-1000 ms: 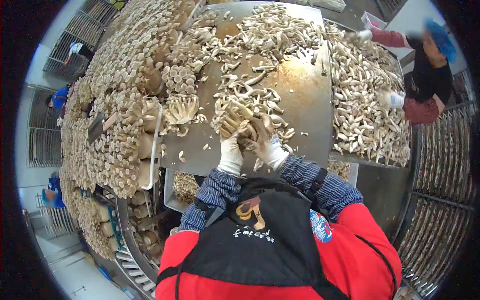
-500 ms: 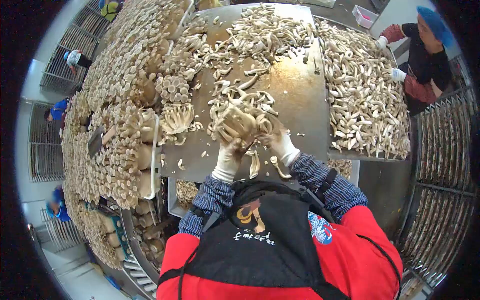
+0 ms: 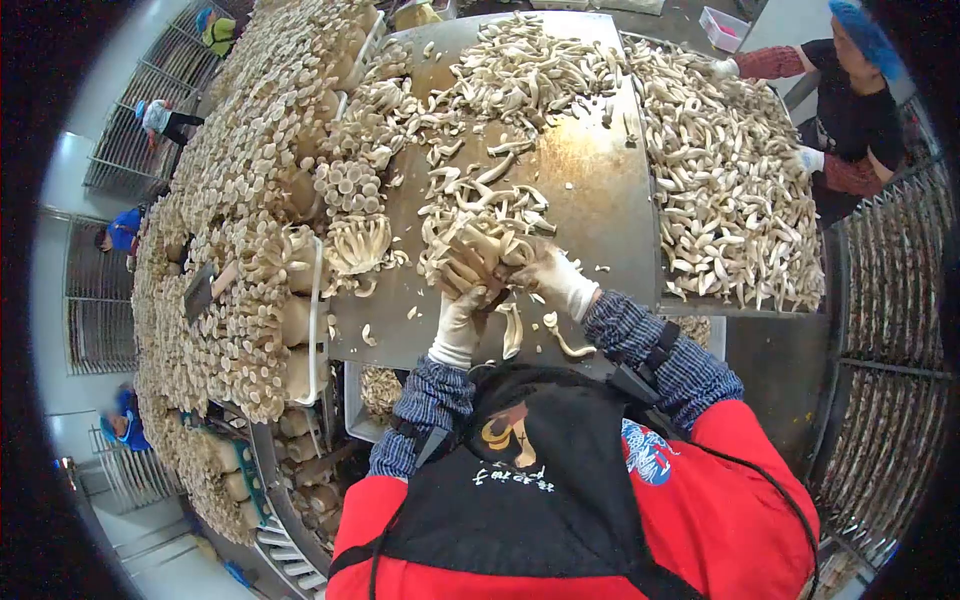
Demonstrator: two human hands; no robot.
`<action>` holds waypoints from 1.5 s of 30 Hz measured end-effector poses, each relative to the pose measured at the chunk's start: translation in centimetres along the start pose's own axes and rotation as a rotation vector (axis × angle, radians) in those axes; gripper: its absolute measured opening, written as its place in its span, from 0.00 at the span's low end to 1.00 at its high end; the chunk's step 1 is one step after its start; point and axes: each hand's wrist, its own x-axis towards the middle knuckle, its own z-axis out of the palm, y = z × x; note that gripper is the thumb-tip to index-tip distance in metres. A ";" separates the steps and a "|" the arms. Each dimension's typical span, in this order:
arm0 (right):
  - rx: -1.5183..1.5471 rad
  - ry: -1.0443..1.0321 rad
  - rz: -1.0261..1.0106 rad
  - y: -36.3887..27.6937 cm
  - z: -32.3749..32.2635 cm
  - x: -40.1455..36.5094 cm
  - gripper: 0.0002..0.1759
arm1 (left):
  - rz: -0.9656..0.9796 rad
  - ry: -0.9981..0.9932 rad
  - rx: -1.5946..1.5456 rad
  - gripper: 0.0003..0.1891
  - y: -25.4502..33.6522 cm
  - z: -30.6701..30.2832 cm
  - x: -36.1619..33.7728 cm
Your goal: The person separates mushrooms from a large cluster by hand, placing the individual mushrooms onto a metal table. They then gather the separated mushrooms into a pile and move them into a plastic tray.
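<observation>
Mushroom clump: the brown-stemmed mushroom clump (image 3: 465, 268) is at the centre of the frame, over the near part of the table (image 3: 605, 225), just in front of the body — probably kept there so both hands reach it and the metal catches loose bits.
Loose mushrooms: the loose mushrooms (image 3: 530, 75) lie heaped at upper centre, apart from the clump, which seems to leave working room nearer the body.
Waiting clump: another clump (image 3: 358, 247) sits left of centre, within easy reach, it seems, of the left side.
Knife: a broad knife (image 3: 199, 293) lies on the massed mushrooms at centre left, perhaps laid aside to free both hands.
Left hand: the gloved left hand (image 3: 460, 322) is curled around the clump's lower end, grasping it from below — likely to steady it.
Right hand: the gloved right hand (image 3: 556, 280) is half curled at the clump's right side, fingers against it; whether they pinch a stem I cannot tell.
</observation>
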 end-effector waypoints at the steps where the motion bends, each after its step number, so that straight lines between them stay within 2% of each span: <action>1: 0.123 0.005 -0.020 -0.2 0.3 0.1 0.31 | -0.030 0.046 -0.116 0.30 -0.5 -0.8 0.1; 3: 0.352 0.035 -0.038 0.8 1.0 0.2 0.28 | -0.076 0.139 -0.328 0.27 -2.0 -2.5 0.5; 4: 0.350 0.029 -0.037 0.0 1.2 0.0 0.28 | -0.069 0.141 -0.330 0.27 -2.2 -2.4 0.6; 6: 0.757 0.036 0.038 -2.0 1.8 -0.9 0.26 | -0.075 0.254 -0.575 0.24 -2.4 -2.1 0.4; 7: 0.852 0.043 0.159 -1.7 1.6 -1.1 0.24 | -0.048 0.240 -0.594 0.22 -2.3 -2.1 0.0; 8: 0.853 0.040 0.164 -1.4 1.4 -1.5 0.24 | -0.045 0.246 -0.595 0.22 -2.2 -2.1 -0.1; 10: 0.729 -0.001 0.118 -1.6 1.2 -2.0 0.22 | -0.134 0.208 -0.616 0.19 -1.7 -2.3 0.2; 11: 0.626 0.054 0.057 -2.3 1.4 -2.3 0.21 | -0.109 0.239 -0.594 0.15 -2.2 -2.9 0.0; 14: 0.795 0.082 0.085 -3.0 0.9 -2.8 0.21 | -0.053 0.237 -0.511 0.12 -2.9 -3.1 -0.7; 16: 0.746 0.107 0.074 -0.2 -0.6 -2.0 0.23 | -0.079 0.271 -0.515 0.15 -3.0 -3.1 -0.5; 18: 0.466 -0.049 -0.038 2.1 -2.1 -1.6 0.26 | 0.022 0.117 -0.146 0.22 -3.2 -3.0 -0.2; 19: 0.193 0.010 0.004 0.4 -1.6 -2.0 0.27 | 0.131 0.119 -0.106 0.30 -3.7 -1.2 -0.1; 20: 0.196 0.018 0.005 1.0 -1.7 -2.0 0.27 | 0.123 0.117 -0.105 0.30 -3.7 -1.3 0.1; 22: -0.132 0.096 -0.199 2.2 -1.7 -1.9 0.27 | 0.075 -0.003 0.085 0.37 -3.2 -1.5 0.2; 23: 0.322 -0.011 -0.114 2.2 -1.8 -2.1 0.29 | 0.053 0.044 0.090 0.32 -2.9 -0.6 0.2; 24: 0.326 -0.005 -0.119 2.3 -1.9 -2.0 0.29 | 0.049 0.039 0.096 0.32 -3.1 -0.7 0.3; 26: -0.251 -0.002 -0.144 2.0 -2.1 -1.7 0.31 | -0.081 0.215 -0.174 0.26 -3.7 -1.1 0.1; 27: -0.246 0.006 -0.147 2.1 -1.6 -2.0 0.31 | -0.095 0.284 -0.257 0.20 -4.1 -1.2 0.2; 29: 0.288 0.205 -0.082 1.0 -0.4 -2.8 0.28 | -0.095 0.259 -0.331 0.22 -3.5 0.8 0.8; 32: 0.289 0.166 -0.207 -0.1 -0.7 -2.4 0.26 | -0.106 0.326 -0.513 0.23 -2.9 0.4 1.5; 33: 0.549 0.206 -0.024 -0.6 -0.4 -3.3 0.23 | -0.160 0.289 -0.534 0.24 -2.4 -0.6 1.9; 34: 0.553 0.208 -0.023 -2.4 -0.4 -4.1 0.23 | -0.213 0.249 -0.555 0.24 -2.0 -1.7 2.3; 36: 0.339 0.167 -0.071 -4.8 -1.3 -5.6 0.19 | -0.177 0.267 -0.510 0.25 -1.2 -1.9 2.3; 37: 0.227 0.231 -0.129 -5.0 -1.7 -6.2 0.14 | -0.143 0.289 -0.446 0.26 -0.9 -2.3 2.0; 38: 0.221 0.259 -0.121 -3.1 -3.1 -7.1 0.14 | -0.120 0.307 -0.387 0.27 -1.0 -2.6 1.7; 40: 0.221 0.375 -0.122 2.2 -6.3 -10.3 0.10 | -0.144 0.212 -0.333 0.29 -0.7 -2.0 1.1; 41: 0.281 0.393 -0.038 0.8 -6.8 -12.4 0.08 | -0.173 0.271 -0.362 0.26 -1.5 -4.0 1.4; 42: 0.270 0.444 -0.022 2.0 -7.7 -14.5 0.08 | -0.154 0.375 -0.314 0.22 -2.0 -5.1 1.3; 43: 0.245 0.555 0.017 4.0 -8.6 -16.8 0.08 | -0.199 0.352 -0.299 0.17 -1.7 -3.4 1.4; 44: 0.218 0.662 0.055 5.1 -9.3 -19.3 0.08 | -0.224 0.370 -0.274 0.17 -2.1 -4.4 1.6; 45: 0.041 0.812 0.023 4.7 -9.6 -21.8 0.10 | -0.239 0.382 -0.279 0.17 -2.4 -5.2 1.5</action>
